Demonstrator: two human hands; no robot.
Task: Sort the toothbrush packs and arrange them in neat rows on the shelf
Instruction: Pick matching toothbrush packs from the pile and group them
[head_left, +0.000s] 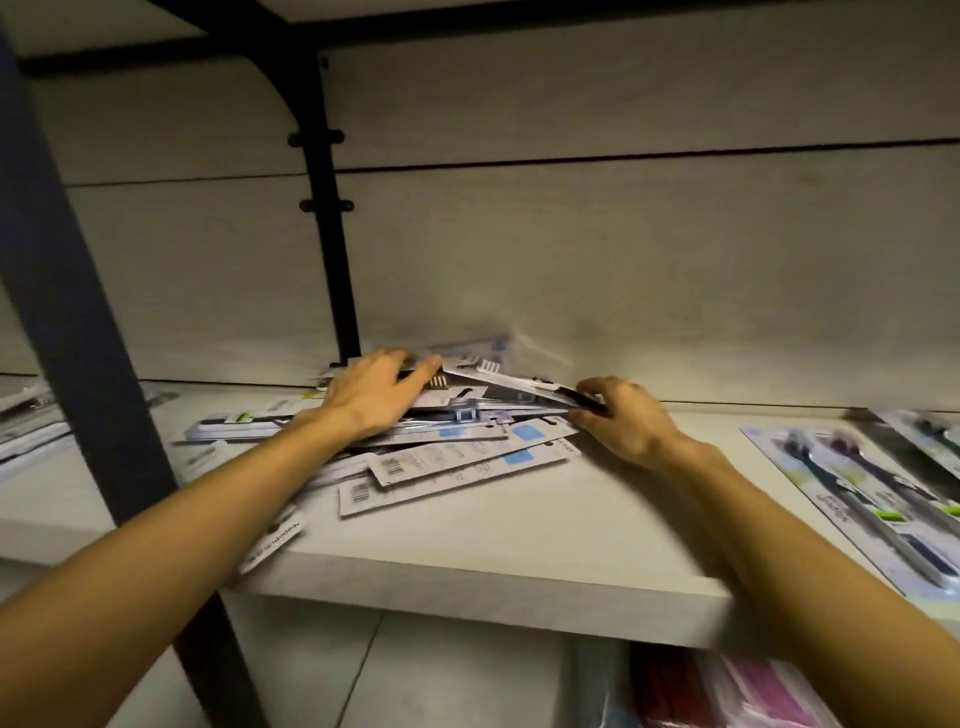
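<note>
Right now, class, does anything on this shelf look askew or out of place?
Yes. The toothbrush packs lie in a loose heap, crossed at odd angles, and one pack juts over the shelf front edge. Both hands are on the heap.

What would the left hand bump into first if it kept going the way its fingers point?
Probably the raised toothbrush pack at its fingertips, the one the right hand pinches; depth is hard to judge.

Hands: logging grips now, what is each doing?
Left hand: open, fingers resting on the pile of packs.
Right hand: pinching a toothbrush pack.
</note>
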